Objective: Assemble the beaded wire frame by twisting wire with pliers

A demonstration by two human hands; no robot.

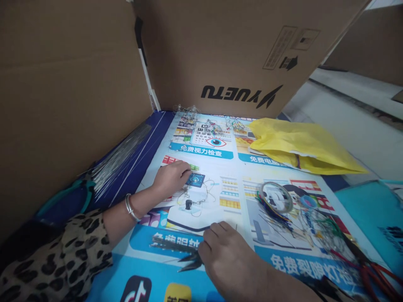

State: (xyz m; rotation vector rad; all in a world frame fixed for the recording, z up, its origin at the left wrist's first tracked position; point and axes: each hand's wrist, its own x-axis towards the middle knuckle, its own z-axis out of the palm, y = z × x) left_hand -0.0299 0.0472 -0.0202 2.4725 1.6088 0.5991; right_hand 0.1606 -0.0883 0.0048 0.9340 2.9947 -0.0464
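My left hand (173, 178) is closed, its fingertips pinched at the upper left of a thin, bent beaded wire (195, 202) that lies in loops on the printed sheet. Exactly where the fingers meet the wire is hard to see. Nearer to me, my right hand (225, 258) is curled around a pair of pliers. The dark jaws of the pliers (191, 262) point left and are slightly apart, while the handles are hidden in the palm. Just beyond these jaws lies a bundle of short wires (170, 242).
Cardboard walls (208, 54) stand at the left and back. Long straight wires (121, 157) and teal-handled pliers (85, 195) lie left. On the right are a yellow bag (299, 142), a wire coil (278, 197), tangled wires (327, 235), red-handled scissors (374, 272) and a teal packet (374, 214).
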